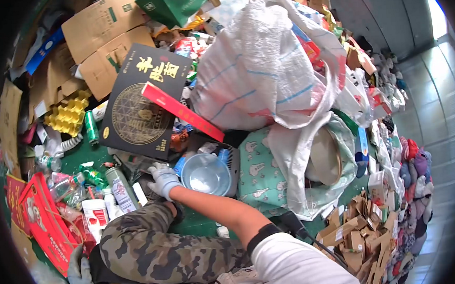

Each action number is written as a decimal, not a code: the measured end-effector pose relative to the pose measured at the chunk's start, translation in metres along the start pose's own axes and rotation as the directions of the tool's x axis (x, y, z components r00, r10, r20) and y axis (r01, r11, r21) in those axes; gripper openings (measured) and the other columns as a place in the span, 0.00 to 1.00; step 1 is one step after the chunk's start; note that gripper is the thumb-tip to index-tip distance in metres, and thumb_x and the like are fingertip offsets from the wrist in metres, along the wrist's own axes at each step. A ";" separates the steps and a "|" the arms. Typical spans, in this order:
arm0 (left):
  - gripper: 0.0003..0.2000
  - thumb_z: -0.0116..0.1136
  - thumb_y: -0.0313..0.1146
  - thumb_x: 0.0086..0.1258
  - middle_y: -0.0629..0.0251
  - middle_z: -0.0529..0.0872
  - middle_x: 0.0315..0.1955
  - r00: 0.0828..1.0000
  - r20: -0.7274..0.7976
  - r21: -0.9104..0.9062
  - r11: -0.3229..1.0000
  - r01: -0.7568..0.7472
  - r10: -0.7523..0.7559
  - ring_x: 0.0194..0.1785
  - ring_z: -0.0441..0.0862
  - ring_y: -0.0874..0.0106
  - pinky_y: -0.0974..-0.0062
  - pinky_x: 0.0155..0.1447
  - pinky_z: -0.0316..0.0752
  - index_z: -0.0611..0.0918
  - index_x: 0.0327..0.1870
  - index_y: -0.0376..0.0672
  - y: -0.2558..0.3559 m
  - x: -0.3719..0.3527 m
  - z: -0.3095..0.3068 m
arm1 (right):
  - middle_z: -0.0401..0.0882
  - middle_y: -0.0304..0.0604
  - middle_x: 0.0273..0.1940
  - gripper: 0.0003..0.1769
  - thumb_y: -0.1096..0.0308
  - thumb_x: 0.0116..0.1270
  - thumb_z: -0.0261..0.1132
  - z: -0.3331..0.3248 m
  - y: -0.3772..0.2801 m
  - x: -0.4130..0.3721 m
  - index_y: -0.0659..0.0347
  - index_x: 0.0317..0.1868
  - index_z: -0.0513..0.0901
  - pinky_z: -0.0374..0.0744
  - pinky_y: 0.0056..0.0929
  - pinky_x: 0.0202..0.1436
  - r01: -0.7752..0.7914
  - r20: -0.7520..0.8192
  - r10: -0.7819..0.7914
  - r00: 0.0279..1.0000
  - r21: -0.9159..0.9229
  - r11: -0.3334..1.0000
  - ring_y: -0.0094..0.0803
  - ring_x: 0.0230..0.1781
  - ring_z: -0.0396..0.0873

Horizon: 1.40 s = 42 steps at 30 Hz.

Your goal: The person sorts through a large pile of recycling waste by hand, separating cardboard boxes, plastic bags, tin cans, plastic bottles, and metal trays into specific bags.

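— What does the bowl look like?

— Your bowl is round, pale blue, see-through plastic, lying open side up, with a whitish patch at its bottom.

— Where does it lie?

— It lies among the litter, below the black box with gold lettering. It sits just beside your gloved right hand, on the side toward the white sack. I cannot tell whether they touch.

— And my hands?

— Your right fingers bend down into the scraps between the bowl and the tall can. I cannot tell whether they clamp anything. Your left hand, also gloved, is low by your camouflage knee, near the red box. I cannot tell its grip either.
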<state>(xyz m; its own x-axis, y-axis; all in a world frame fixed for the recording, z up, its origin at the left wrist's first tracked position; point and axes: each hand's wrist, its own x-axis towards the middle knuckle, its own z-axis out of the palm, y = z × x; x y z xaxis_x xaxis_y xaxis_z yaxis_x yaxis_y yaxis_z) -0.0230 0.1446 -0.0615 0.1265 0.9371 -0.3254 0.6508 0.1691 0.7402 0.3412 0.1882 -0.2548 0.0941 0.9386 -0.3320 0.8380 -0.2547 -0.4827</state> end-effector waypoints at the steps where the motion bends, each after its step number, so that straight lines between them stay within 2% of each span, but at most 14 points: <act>1: 0.17 0.46 0.31 0.71 0.56 0.76 0.53 0.996 0.071 0.040 0.998 0.052 -0.055 0.57 0.72 0.68 0.72 0.62 0.65 0.71 0.59 0.34 0.003 -0.002 -0.006 | 0.73 0.51 0.53 0.28 0.55 0.53 0.65 0.009 0.004 0.011 0.58 0.52 0.72 0.66 0.40 0.59 -0.007 -0.053 0.001 0.999 -0.118 0.993 0.41 0.59 0.68; 2: 0.18 0.45 0.31 0.71 0.56 0.76 0.53 0.996 0.072 0.030 0.998 0.056 -0.058 0.57 0.73 0.68 0.72 0.62 0.65 0.71 0.59 0.34 0.005 -0.001 -0.005 | 0.74 0.50 0.52 0.28 0.54 0.53 0.66 0.015 0.004 0.019 0.58 0.52 0.72 0.67 0.41 0.58 0.000 -0.093 -0.022 0.995 -0.226 0.974 0.40 0.59 0.69; 5: 0.18 0.45 0.32 0.72 0.55 0.74 0.54 0.995 0.073 0.043 0.997 0.070 -0.073 0.55 0.73 0.67 0.72 0.61 0.66 0.69 0.61 0.34 -0.001 -0.002 -0.008 | 0.73 0.47 0.55 0.30 0.53 0.54 0.65 0.031 0.016 0.049 0.56 0.55 0.72 0.67 0.46 0.58 -0.193 0.223 0.244 0.944 -0.227 0.954 0.42 0.60 0.68; 8: 0.18 0.45 0.32 0.72 0.55 0.74 0.54 0.997 0.033 0.026 0.997 0.076 -0.077 0.54 0.74 0.68 0.73 0.60 0.67 0.69 0.61 0.34 0.000 -0.007 -0.006 | 0.67 0.48 0.62 0.29 0.53 0.52 0.66 0.043 0.029 0.059 0.54 0.54 0.77 0.68 0.42 0.59 -0.388 0.271 0.428 0.862 -0.190 0.902 0.43 0.62 0.65; 12: 0.18 0.47 0.32 0.71 0.55 0.77 0.50 0.998 0.030 0.019 0.999 0.050 -0.051 0.52 0.76 0.68 0.73 0.58 0.69 0.71 0.59 0.34 0.003 -0.003 -0.002 | 0.69 0.51 0.60 0.33 0.52 0.46 0.67 0.044 0.043 0.047 0.60 0.52 0.77 0.72 0.35 0.56 -0.258 0.209 0.310 0.927 -0.244 0.935 0.42 0.57 0.72; 15: 0.17 0.49 0.31 0.68 0.57 0.80 0.46 0.996 0.044 0.053 0.996 0.069 -0.071 0.49 0.77 0.69 0.73 0.54 0.71 0.73 0.56 0.35 0.015 -0.007 -0.011 | 0.80 0.56 0.41 0.35 0.50 0.41 0.70 0.043 0.052 0.043 0.66 0.47 0.77 0.76 0.35 0.48 -0.209 0.286 0.143 0.948 0.217 0.953 0.46 0.42 0.80; 18: 0.18 0.50 0.31 0.67 0.59 0.80 0.45 0.986 0.100 -0.118 0.982 0.147 -0.136 0.48 0.77 0.73 0.77 0.53 0.71 0.73 0.56 0.35 0.050 -0.001 -0.016 | 0.77 0.48 0.46 0.41 0.59 0.41 0.75 0.055 0.052 0.040 0.67 0.55 0.68 0.76 0.30 0.48 -0.161 0.247 0.010 0.969 0.599 0.785 0.32 0.44 0.77; 20: 0.18 0.51 0.30 0.66 0.59 0.81 0.44 0.991 0.057 -0.229 0.965 0.128 -0.118 0.48 0.78 0.74 0.77 0.52 0.72 0.73 0.57 0.36 0.048 0.002 -0.016 | 0.76 0.43 0.44 0.39 0.63 0.43 0.76 0.042 0.040 0.033 0.65 0.55 0.68 0.74 0.28 0.51 -0.185 0.305 -0.043 0.951 0.679 0.711 0.29 0.46 0.75; 24: 0.18 0.51 0.28 0.66 0.58 0.81 0.44 0.994 -0.004 -0.168 0.980 0.109 -0.111 0.48 0.78 0.74 0.78 0.53 0.72 0.72 0.57 0.36 0.054 0.008 -0.017 | 0.71 0.40 0.49 0.39 0.67 0.45 0.73 0.008 -0.001 0.030 0.64 0.57 0.65 0.69 0.25 0.57 -0.090 0.308 -0.282 0.909 0.804 0.587 0.26 0.51 0.70; 28: 0.18 0.51 0.27 0.65 0.56 0.82 0.44 0.997 -0.063 0.076 0.996 0.045 -0.040 0.47 0.79 0.73 0.76 0.53 0.72 0.73 0.56 0.35 0.040 0.004 -0.016 | 0.73 0.42 0.49 0.39 0.67 0.46 0.73 -0.015 -0.007 0.029 0.64 0.59 0.64 0.71 0.26 0.55 0.096 0.107 -0.363 0.926 0.861 0.499 0.28 0.50 0.72; 31: 0.18 0.54 0.31 0.65 0.57 0.82 0.43 0.997 -0.009 0.305 0.949 -0.076 0.082 0.47 0.79 0.72 0.74 0.53 0.72 0.74 0.56 0.36 0.027 -0.006 -0.017 | 0.73 0.41 0.50 0.38 0.68 0.49 0.69 -0.071 0.004 -0.008 0.63 0.61 0.62 0.72 0.29 0.55 -0.014 0.120 -0.270 0.955 0.931 0.365 0.29 0.51 0.73; 35: 0.19 0.56 0.32 0.63 0.58 0.82 0.42 0.999 0.024 -0.099 0.994 0.046 -0.044 0.46 0.80 0.73 0.75 0.51 0.73 0.75 0.55 0.37 0.027 -0.029 -0.032 | 0.73 0.41 0.52 0.35 0.67 0.53 0.65 -0.094 0.081 -0.052 0.61 0.62 0.62 0.73 0.30 0.55 -0.021 0.048 -0.106 0.993 0.971 0.238 0.31 0.51 0.74; 39: 0.22 0.59 0.35 0.62 0.59 0.81 0.47 0.978 -0.205 -0.065 0.996 -0.059 0.044 0.51 0.77 0.72 0.74 0.57 0.70 0.74 0.56 0.37 0.003 -0.040 -0.057 | 0.72 0.41 0.52 0.34 0.67 0.55 0.63 -0.068 0.148 -0.120 0.61 0.62 0.62 0.73 0.32 0.55 -0.063 0.047 0.117 0.992 0.988 0.138 0.31 0.52 0.73; 42: 0.36 0.70 0.44 0.50 0.59 0.76 0.55 0.996 -0.042 0.033 0.996 -0.077 0.078 0.59 0.72 0.70 0.70 0.63 0.65 0.70 0.61 0.41 -0.009 -0.054 -0.076 | 0.73 0.40 0.51 0.32 0.67 0.55 0.63 -0.042 0.163 -0.162 0.60 0.61 0.64 0.74 0.33 0.54 -0.088 0.074 0.188 0.979 0.994 0.067 0.32 0.51 0.74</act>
<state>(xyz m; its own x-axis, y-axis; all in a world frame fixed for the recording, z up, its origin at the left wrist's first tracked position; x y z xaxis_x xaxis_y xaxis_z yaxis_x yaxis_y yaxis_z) -0.0926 0.1160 -0.0063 0.1455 0.9594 -0.2416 0.6637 0.0864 0.7430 0.4847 0.0040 -0.2454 0.2098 0.8543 -0.4755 -0.4866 -0.3306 -0.8087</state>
